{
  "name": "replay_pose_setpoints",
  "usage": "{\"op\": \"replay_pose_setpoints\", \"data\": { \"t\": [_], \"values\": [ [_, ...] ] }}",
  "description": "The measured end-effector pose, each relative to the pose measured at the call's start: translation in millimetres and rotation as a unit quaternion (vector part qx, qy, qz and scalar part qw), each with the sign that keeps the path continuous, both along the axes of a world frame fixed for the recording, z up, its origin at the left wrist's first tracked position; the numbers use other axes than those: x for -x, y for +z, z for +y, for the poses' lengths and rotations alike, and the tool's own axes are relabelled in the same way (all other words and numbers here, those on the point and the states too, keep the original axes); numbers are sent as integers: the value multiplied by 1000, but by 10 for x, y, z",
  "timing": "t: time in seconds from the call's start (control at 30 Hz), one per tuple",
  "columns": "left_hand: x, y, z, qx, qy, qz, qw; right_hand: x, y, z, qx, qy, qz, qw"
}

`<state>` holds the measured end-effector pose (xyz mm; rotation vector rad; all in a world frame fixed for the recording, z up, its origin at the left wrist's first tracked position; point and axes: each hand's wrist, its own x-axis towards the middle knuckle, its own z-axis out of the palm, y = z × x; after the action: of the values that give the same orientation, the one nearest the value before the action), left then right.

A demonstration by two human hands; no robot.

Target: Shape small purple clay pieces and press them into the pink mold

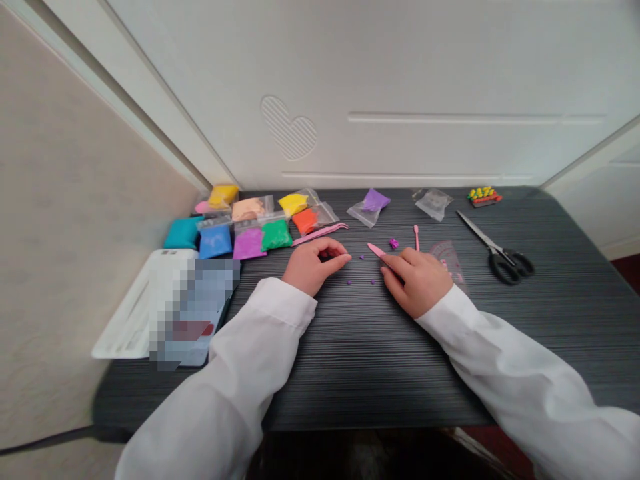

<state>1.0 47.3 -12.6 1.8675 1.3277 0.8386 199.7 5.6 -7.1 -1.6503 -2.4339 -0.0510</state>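
Observation:
In the head view, my right hand (pixel 419 281) grips a pink clay knife (pixel 376 251), its blade pointing left over the table. My left hand (pixel 316 264) is closed in a pinch to the left of it, thumb and fingertips together; whatever may be between them is too small to make out. Tiny purple clay bits lie between the hands: one bit (pixel 362 257) near my left fingertips, another bit (pixel 349 283) closer to me, and a third bit (pixel 373 282) by my right fingers. A small magenta clay piece (pixel 394 244) rests just beyond the knife.
Several bagged clays, including a green pack (pixel 277 235), lie left, beside pink tweezers (pixel 320 233). A phone (pixel 210 313) overlaps a white tray-like object (pixel 135 307). Behind are a purple clay bag (pixel 375 200) and clear bag (pixel 434 202). Scissors (pixel 493 247) and a yellow-flowered clay model (pixel 484 195) sit right.

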Motion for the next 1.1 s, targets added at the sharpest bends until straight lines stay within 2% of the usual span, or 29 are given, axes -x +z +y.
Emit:
{"op": "replay_pose_setpoints", "data": {
  "t": [0.13,0.23,0.57,0.77,0.93,1.1],
  "values": [
    [21,-22,18,19,-6,-34,999,-4,-54,-4,-10,55,26,998],
    [15,-39,19,31,-10,-67,997,-4,-66,7,-12,66,41,997],
    [15,5,14,-11,-4,-69,998,215,-6,224,-24,34,17,999],
    [38,-19,37,31,-11,-143,989,247,-34,279,-21,22,6,1000],
    [58,-72,70,68,2,-207,976,211,-4,244,-26,25,121,992],
    [76,-89,90,105,5,-244,964,131,47,174,-9,0,276,961]
  ]
}}
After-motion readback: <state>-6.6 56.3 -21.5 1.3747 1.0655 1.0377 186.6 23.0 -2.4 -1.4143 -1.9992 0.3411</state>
